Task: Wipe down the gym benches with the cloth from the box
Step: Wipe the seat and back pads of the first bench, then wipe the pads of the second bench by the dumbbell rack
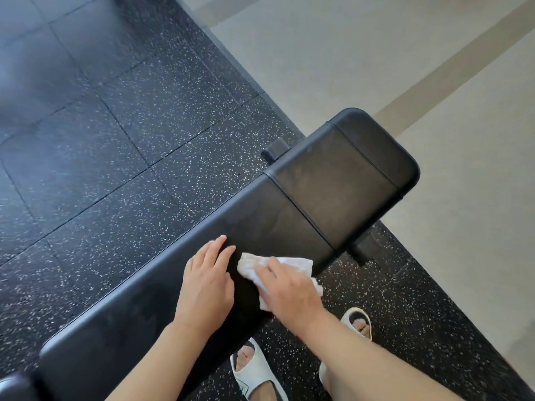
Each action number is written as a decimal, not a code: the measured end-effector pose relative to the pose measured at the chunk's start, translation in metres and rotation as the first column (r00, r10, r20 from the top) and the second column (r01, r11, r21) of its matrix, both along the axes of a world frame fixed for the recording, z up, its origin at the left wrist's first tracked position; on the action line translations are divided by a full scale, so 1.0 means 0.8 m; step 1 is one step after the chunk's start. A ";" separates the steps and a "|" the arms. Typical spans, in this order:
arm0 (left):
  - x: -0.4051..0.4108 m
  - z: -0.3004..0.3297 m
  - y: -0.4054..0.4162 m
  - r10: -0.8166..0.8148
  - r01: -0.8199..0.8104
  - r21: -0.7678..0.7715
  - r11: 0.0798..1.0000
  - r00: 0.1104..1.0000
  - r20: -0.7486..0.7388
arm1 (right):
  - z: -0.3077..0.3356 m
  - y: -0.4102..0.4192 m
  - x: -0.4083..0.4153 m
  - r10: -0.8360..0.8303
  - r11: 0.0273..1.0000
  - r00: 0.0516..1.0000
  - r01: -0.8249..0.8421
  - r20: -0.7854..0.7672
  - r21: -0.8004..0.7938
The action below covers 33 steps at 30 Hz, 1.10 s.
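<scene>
A long black padded gym bench [292,215] runs from the lower left up to the right. My left hand [207,282] lies flat on the pad with its fingers straight. Just to its right, my right hand [289,289] presses a crumpled white cloth [292,264] onto the pad near the bench's near edge. The cloth sticks out past the fingers and over the edge. No box is in view.
Black speckled rubber floor tiles [121,134] surround the bench, and pale smooth flooring [376,53] lies beyond at the right. My feet in white sandals [254,371] stand beside the bench's near side. A bench foot [366,250] juts out on the floor.
</scene>
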<state>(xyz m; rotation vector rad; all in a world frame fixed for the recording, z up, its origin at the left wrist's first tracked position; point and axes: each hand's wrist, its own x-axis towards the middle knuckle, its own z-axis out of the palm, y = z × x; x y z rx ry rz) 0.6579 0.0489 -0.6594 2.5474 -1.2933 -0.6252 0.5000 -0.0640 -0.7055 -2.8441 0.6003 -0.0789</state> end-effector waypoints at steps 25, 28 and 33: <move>0.010 0.474 0.078 0.296 -0.314 -0.270 0.910 0.949 -0.107 | 0.533 -0.058 0.041 -0.422 0.863 0.870 0.300 0.256 0.406; 0.020 0.531 0.092 0.344 -0.351 -0.295 0.889 0.936 -0.079 | 0.590 -0.049 0.057 -0.371 0.886 0.870 0.228 0.324 0.404; 0.030 0.614 0.129 0.436 -0.415 -0.326 0.849 0.900 -0.010 | 0.669 -0.032 0.078 -0.258 0.917 0.886 0.099 0.386 0.386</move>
